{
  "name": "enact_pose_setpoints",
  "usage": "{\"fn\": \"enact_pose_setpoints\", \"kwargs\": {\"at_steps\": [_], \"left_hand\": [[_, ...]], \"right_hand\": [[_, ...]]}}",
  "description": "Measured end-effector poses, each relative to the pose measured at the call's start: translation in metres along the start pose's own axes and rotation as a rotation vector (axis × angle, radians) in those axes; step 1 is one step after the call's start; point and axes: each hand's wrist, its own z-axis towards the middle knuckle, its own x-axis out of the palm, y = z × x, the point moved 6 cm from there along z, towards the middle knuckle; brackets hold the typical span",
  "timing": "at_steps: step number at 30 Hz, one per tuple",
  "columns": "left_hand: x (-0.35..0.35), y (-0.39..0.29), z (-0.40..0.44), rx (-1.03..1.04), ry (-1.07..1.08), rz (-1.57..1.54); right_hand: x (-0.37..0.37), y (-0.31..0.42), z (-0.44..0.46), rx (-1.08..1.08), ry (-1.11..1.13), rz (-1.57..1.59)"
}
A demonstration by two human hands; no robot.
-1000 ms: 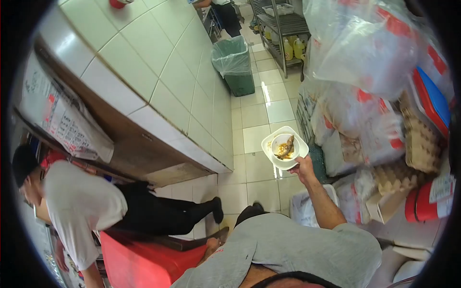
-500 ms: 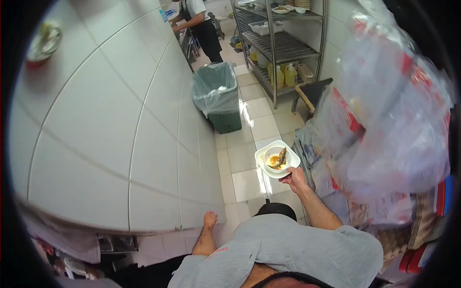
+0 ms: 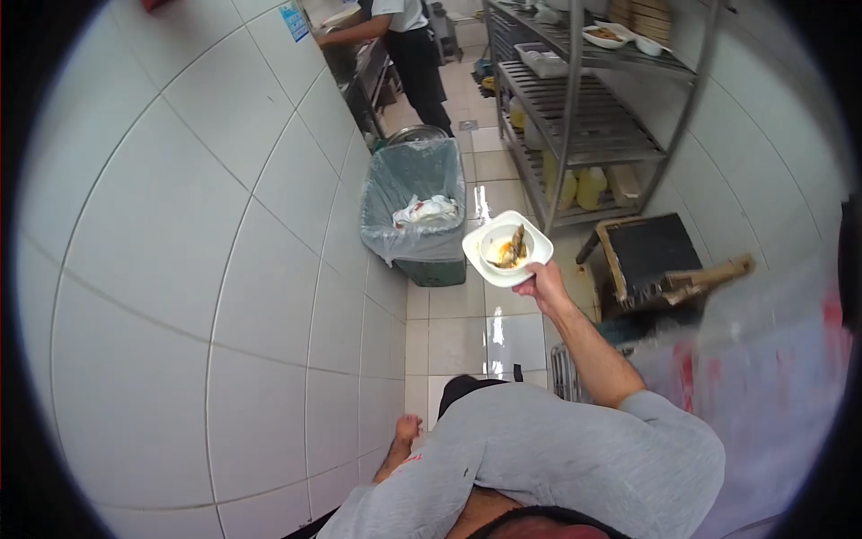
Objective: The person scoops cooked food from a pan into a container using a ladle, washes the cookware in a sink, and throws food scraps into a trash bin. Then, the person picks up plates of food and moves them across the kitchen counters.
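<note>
My right hand (image 3: 541,283) grips the near edge of a white square plate (image 3: 481,221), holding it out in front of me over the walkway. On the plate sits a round white bowl (image 3: 489,244) with a brown piece of food, perhaps fish (image 3: 518,244), and orange-yellow sauce. Just beyond the plate, to its left, stands a green bin (image 3: 431,272) lined with a clear bag; crumpled white waste (image 3: 426,211) lies inside. My left hand (image 3: 409,427) hangs low by the tiled wall, fingers curled, with nothing seen in it.
A white tiled wall (image 3: 260,296) runs along my left. Ahead on the right is a metal rack (image 3: 593,117) with dishes and yellow-filled jugs (image 3: 591,187). Below it stands a worn black-topped stool (image 3: 651,251). A co-worker (image 3: 417,67) is at a counter beyond the bin.
I have moved forward along the walkway, so the bin, rack and co-worker are nearer. The plate, still in my right hand, is closer to the bin. The wrapped plastic packs have slid back to my right.
</note>
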Motion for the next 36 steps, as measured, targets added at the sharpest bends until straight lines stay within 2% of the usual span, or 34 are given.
{"fn": "enact_pose_setpoints", "kwargs": {"at_steps": [2, 3, 5, 8, 9, 11, 13, 15, 18, 20, 21, 25, 26, 27, 28, 29, 30, 31, 32, 36], "left_hand": [[0.000, 0.042, 0.020, 0.327, 0.187, 0.438], [0.007, 0.049, 0.029, 0.313, 0.187, 0.423], [0.008, 0.037, 0.047, 0.282, 0.144, 0.941], [-0.008, 0.019, 0.091, 0.319, 0.099, 0.844], [-0.025, 0.019, 0.105, 0.139, 0.055, 0.667], [-0.049, 0.001, 0.147, -0.220, -0.151, -0.206], [-0.065, -0.053, 0.175, -0.219, -0.362, -0.792], [-0.089, -0.139, 0.191, -0.293, -0.551, -0.865], [-0.109, -0.178, 0.203, -0.331, -0.653, -0.814], [-0.098, -0.170, 0.198, -0.426, -0.749, -0.840], [-0.088, -0.164, 0.188, -0.503, -0.821, -0.849], [0.002, -0.150, 0.129, -0.527, -1.103, -1.143], [0.037, -0.161, 0.116, -0.660, -1.029, -1.292], [0.073, -0.161, 0.113, -0.646, -0.921, -1.205], [0.095, -0.186, 0.113, -0.577, -0.719, -0.710], [0.111, -0.216, 0.121, -0.461, -0.530, -0.001], [0.147, -0.250, 0.114, -0.231, -0.522, 0.374], [0.165, -0.247, 0.115, -0.490, -0.446, 0.197], [0.180, -0.253, 0.116, -0.563, -0.447, 0.130], [0.218, -0.280, 0.123, -0.633, -0.487, 0.073]], "right_hand": [[0.034, 0.010, 0.065, 0.021, 0.084, 0.053], [0.051, 0.018, 0.099, 0.007, 0.101, 0.036], [0.084, 0.028, 0.171, -0.014, 0.154, 0.024], [0.136, 0.049, 0.262, 0.030, 0.169, 0.003], [0.152, 0.051, 0.288, 0.019, 0.169, 0.025], [0.186, 0.063, 0.346, 0.023, 0.179, 0.021], [0.218, 0.071, 0.413, 0.039, 0.220, -0.012], [0.248, 0.074, 0.473, 0.021, 0.246, -0.017], [0.307, 0.078, 0.548, 0.037, 0.286, -0.043], [0.340, 0.079, 0.599, 0.014, 0.313, 0.002], [0.356, 0.075, 0.633, 0.026, 0.333, -0.057], [0.433, 0.050, 0.737, 0.039, 0.394, -0.106], [0.450, 0.043, 0.753, 0.015, 0.426, -0.109], [0.466, 0.041, 0.764, 0.037, 0.447, -0.104], [0.481, 0.040, 0.777, 0.064, 0.447, -0.120], [0.495, 0.038, 0.787, 0.091, 0.446, -0.138], [0.508, 0.035, 0.797, 0.106, 0.467, -0.135], [0.527, 0.013, 0.816, 0.159, 0.474, -0.162], [0.543, 0.006, 0.822, 0.198, 0.502, -0.162], [0.583, -0.012, 0.830, 0.281, 0.568, -0.185]]}}
